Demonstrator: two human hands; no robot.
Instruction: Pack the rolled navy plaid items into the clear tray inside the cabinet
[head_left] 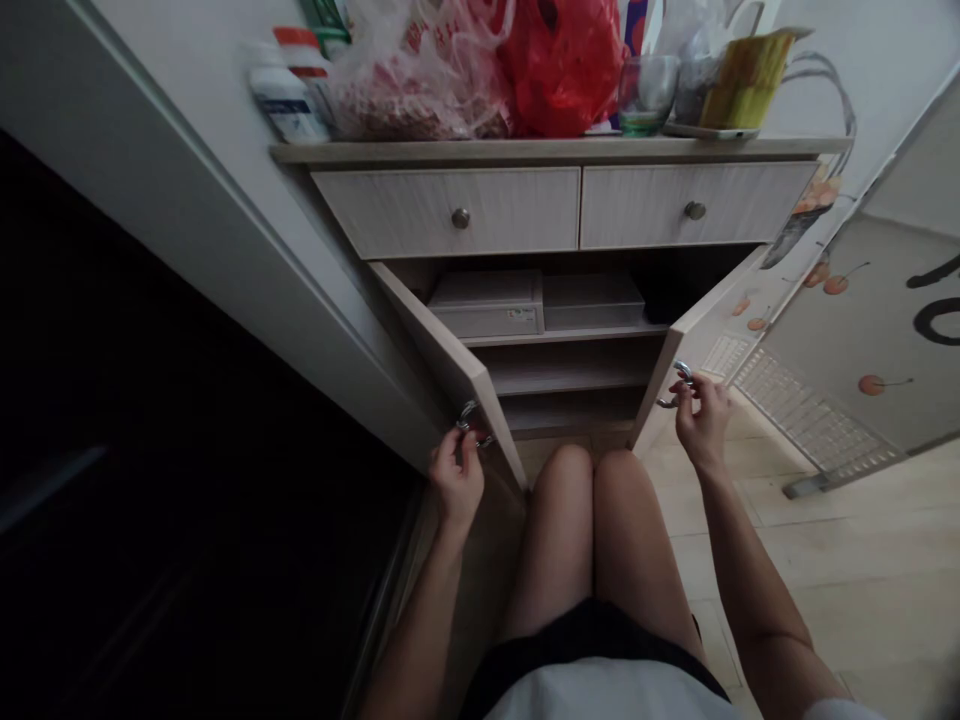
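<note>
Nearest the camera, two bare knees [592,500] are seen side by side on the pale wooden floor [862,580], set between the free edges of two opened cupboard doors. The left hand [456,482] is closed around the left handle [471,422], a small metal loop fixed low on the left door [450,350]. The handle lies just above and ahead of the knuckles, held at the fingertips. The right hand [703,418] is likewise closed, its fingers pinched on the right handle [679,383] of the right door [694,330], which is met from the right side and slightly higher than its partner. Both doors are swung outward towards the person, their long edges upright, and each hand is on its own side with neither crossing over. The knees are found close to the left door's lower corner, where the space is narrowest. Inside the cupboard, bare lower shelves are seen, and on the top shelf a pale box [487,303] is set beside a grey box [592,298]. Above these, two drawers [450,212] with round knobs are shut. On the top, a white bottle [289,100], a red bag [559,60], a glass [646,90] and a yellow packet [742,85] are crowded together.
</note>
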